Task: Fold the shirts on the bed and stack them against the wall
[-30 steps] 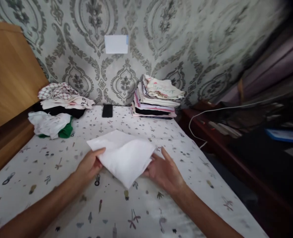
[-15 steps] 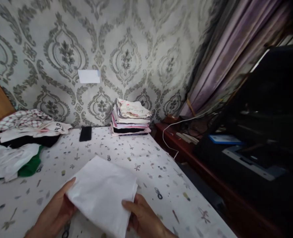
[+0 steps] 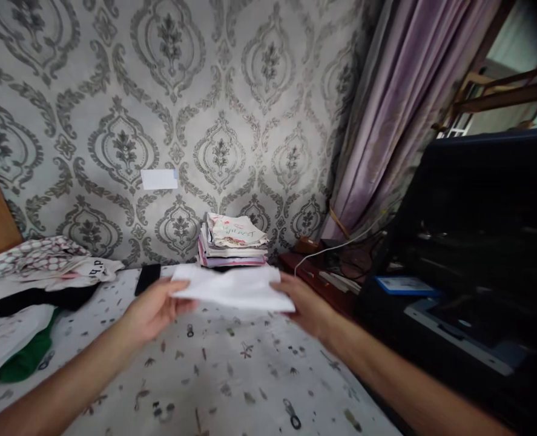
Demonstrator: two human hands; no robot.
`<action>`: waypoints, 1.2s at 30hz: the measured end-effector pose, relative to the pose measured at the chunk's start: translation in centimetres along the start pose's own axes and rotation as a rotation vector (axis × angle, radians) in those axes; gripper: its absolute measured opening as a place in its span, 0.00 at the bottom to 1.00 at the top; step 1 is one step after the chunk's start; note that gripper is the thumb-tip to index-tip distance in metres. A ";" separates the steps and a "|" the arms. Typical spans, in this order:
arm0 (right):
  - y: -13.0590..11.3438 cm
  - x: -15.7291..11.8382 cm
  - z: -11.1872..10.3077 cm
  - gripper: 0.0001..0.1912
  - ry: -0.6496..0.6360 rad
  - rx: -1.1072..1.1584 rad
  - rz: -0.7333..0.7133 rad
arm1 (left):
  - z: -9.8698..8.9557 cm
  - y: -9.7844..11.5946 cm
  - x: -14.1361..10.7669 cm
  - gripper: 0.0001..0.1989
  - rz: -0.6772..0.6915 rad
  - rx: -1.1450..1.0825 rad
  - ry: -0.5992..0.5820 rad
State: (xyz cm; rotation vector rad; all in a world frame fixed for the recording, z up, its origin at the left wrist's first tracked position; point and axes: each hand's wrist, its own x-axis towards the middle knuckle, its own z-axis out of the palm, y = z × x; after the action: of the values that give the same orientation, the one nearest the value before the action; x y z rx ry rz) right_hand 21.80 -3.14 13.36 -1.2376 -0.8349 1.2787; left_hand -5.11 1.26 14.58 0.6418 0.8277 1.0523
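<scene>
A folded white garment point(image 3: 232, 287), flat and level, is held above the bed between my two hands. My left hand point(image 3: 159, 304) pinches its left edge, thumb on top and fingers beneath. At the right edge my right hand point(image 3: 301, 300) grips it, with the fingers mostly hidden behind the cloth. Just beyond the garment stands a stack of folded clothes point(image 3: 236, 239), its top piece pale with printed lettering. The garment covers the lower part of that stack from view.
Loose clothes point(image 3: 45, 272) lie heaped on the left of the patterned bedsheet point(image 3: 223, 375). A black phone point(image 3: 147, 280) rests near my left hand. To the right are a dark red table point(image 3: 290, 264) with a white cable point(image 3: 327, 249), and a purple curtain point(image 3: 377, 133).
Both hands have carried the white garment forward, away from me, up to the stack. It now appears level and edge-on. My view has tilted upward.
</scene>
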 end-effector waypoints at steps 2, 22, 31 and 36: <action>-5.0 3.5 -0.6 0.16 -0.016 -0.044 -0.183 | 4.2 3.0 2.0 0.16 0.150 0.000 -0.117; -6.6 27.8 -5.4 0.17 0.255 -0.641 -0.156 | 8.7 0.2 21.2 0.16 0.180 0.024 -0.019; -7.9 26.3 -4.6 0.11 0.410 -1.072 -0.350 | 9.2 -0.6 20.1 0.20 0.250 0.077 0.004; -7.9 26.1 1.8 0.28 0.281 -1.312 -0.652 | 8.1 -0.1 18.7 0.11 0.238 0.123 0.027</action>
State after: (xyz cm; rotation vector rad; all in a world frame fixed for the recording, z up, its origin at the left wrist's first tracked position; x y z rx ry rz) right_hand 26.20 23.61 16.78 -1.8052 -1.7708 -0.1194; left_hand 6.46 17.98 13.79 0.8477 0.8585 1.2338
